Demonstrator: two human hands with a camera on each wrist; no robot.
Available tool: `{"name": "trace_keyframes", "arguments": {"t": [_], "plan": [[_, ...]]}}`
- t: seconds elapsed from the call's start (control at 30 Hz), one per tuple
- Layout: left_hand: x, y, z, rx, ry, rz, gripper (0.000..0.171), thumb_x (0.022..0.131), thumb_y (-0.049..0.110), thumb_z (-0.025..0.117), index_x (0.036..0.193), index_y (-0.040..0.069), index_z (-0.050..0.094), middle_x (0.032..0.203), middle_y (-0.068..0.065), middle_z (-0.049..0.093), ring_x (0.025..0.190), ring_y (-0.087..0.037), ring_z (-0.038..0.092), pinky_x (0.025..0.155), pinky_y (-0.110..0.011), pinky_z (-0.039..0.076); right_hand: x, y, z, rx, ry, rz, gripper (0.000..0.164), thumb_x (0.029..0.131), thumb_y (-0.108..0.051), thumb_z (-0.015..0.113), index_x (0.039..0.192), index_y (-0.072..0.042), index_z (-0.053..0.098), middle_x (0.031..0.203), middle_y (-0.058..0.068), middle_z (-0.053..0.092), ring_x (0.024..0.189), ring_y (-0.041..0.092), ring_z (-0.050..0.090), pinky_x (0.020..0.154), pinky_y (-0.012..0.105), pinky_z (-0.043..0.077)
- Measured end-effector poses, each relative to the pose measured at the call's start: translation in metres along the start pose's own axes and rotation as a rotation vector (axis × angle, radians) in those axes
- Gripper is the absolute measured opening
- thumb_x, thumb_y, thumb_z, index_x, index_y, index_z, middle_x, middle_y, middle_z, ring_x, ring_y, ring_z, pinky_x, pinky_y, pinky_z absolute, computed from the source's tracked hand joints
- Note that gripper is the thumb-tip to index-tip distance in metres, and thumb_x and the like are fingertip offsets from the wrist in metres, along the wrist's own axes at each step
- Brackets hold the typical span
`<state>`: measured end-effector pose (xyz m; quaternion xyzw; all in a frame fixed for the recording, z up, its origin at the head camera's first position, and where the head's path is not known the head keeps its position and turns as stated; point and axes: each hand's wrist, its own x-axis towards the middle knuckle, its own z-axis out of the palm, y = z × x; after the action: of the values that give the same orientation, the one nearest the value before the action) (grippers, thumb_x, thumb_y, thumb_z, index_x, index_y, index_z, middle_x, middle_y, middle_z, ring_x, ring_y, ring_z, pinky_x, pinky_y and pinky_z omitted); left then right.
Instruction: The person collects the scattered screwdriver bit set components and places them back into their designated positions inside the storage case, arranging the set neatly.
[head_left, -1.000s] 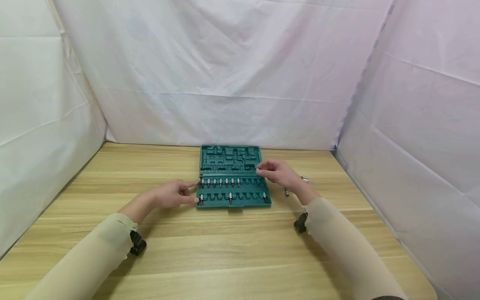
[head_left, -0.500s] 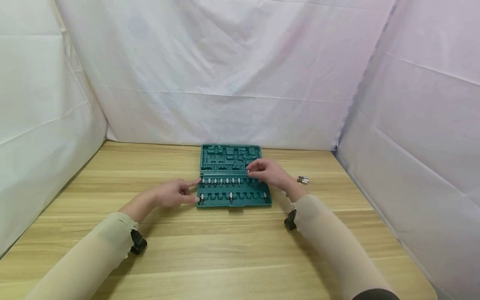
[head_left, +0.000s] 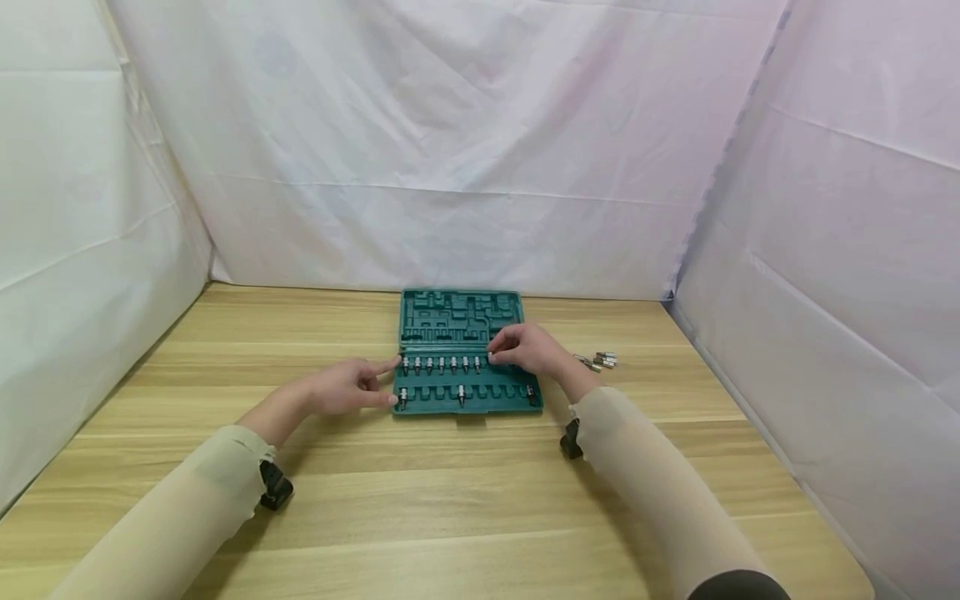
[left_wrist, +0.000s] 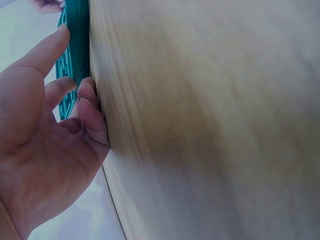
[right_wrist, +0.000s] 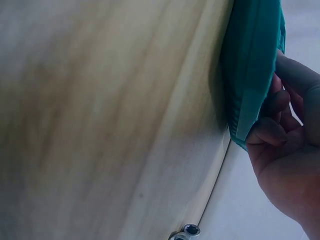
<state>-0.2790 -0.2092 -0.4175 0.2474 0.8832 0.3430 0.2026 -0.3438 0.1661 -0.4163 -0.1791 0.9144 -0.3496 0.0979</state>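
My right hand (head_left: 527, 348), pinching a small bit (head_left: 490, 356), has moved left beside the far row (head_left: 441, 364), apparently at its slot; my left hand (head_left: 343, 388) is spread against the green case (head_left: 442, 378).

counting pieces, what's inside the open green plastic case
The open green plastic case shows seven silver-and-black metal bits in its upper row, three in the lower. The right hand covers the upper row's right end, hiding anything there.

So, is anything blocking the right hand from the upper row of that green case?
Nothing visible is. The right hand is at the green case, just right of that row's bits, hiding what lies beneath. The left hand touches the left edge.
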Motion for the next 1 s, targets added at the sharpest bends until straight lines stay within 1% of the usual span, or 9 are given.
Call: {"name": "trace_keyframes", "arguments": {"t": [0.23, 0.4, 0.63, 0.83, 0.9, 1.0], "plan": [[-0.0001, 0.0007, 0.0010, 0.007, 0.000, -0.011, 0.085, 0.107, 0.037, 0.075, 0.174, 0.014, 0.029, 0.081, -0.003, 0.059, 0.071, -0.016, 0.046, 0.065, -0.030, 0.042, 0.0025, 0.0012, 0.0001, -0.019, -0.021, 0.015, 0.017, 0.104, -0.027, 0.079, 0.119, -0.020, 0.083, 0.120, 0.003, 0.077, 0.108, 0.020, 0.070, 0.096, 0.042, 0.058], [-0.0004, 0.0017, 0.0010, -0.005, 0.002, -0.010, 0.085, 0.107, 0.036, 0.075, 0.174, 0.014, 0.028, 0.081, -0.005, 0.059, 0.070, -0.017, 0.045, 0.065, -0.030, 0.041, 0.0029, 0.0016, -0.0003, -0.020, -0.026, 0.007, 0.016, 0.104, -0.026, 0.080, 0.118, -0.019, 0.081, 0.112, 0.004, 0.075, 0.102, 0.020, 0.067, 0.092, 0.040, 0.056], [-0.0010, 0.0021, 0.0009, -0.012, 0.000, -0.018, 0.085, 0.107, 0.036, 0.074, 0.174, 0.013, 0.028, 0.081, -0.005, 0.059, 0.070, -0.016, 0.045, 0.065, -0.029, 0.041, 0.0029, 0.0027, 0.0002, -0.016, -0.037, 0.013, 0.011, 0.103, -0.027, 0.080, 0.112, -0.020, 0.083, 0.110, 0.000, 0.077, 0.103, 0.018, 0.068, 0.095, 0.041, 0.056], [-0.0010, 0.0012, 0.0011, -0.006, -0.009, -0.015, 0.085, 0.107, 0.038, 0.073, 0.174, 0.014, 0.027, 0.081, -0.003, 0.059, 0.068, -0.015, 0.044, 0.065, -0.030, 0.042, 0.0030, 0.0037, 0.0017, -0.004, -0.034, 0.008, 0.011, 0.103, -0.025, 0.081, 0.112, -0.018, 0.080, 0.102, 0.003, 0.073, 0.094, 0.020, 0.065, 0.087, 0.037, 0.054], [-0.0009, 0.0011, 0.0012, -0.004, -0.012, -0.002, 0.085, 0.108, 0.038, 0.073, 0.174, 0.013, 0.027, 0.082, -0.004, 0.059, 0.070, -0.015, 0.045, 0.065, -0.030, 0.043, 0.0016, 0.0024, 0.0020, -0.006, -0.033, 0.012, 0.010, 0.103, -0.025, 0.080, 0.111, -0.018, 0.081, 0.103, 0.002, 0.075, 0.095, 0.019, 0.067, 0.087, 0.037, 0.055], [-0.0005, 0.0006, 0.0015, -0.004, -0.011, -0.006, 0.084, 0.107, 0.038, 0.073, 0.175, 0.014, 0.027, 0.083, -0.004, 0.059, 0.071, -0.016, 0.046, 0.065, -0.030, 0.043, -0.0003, 0.0002, 0.0021, -0.013, -0.034, 0.017, 0.008, 0.104, -0.025, 0.080, 0.110, -0.019, 0.082, 0.109, 0.002, 0.077, 0.100, 0.019, 0.069, 0.090, 0.039, 0.058]]}}
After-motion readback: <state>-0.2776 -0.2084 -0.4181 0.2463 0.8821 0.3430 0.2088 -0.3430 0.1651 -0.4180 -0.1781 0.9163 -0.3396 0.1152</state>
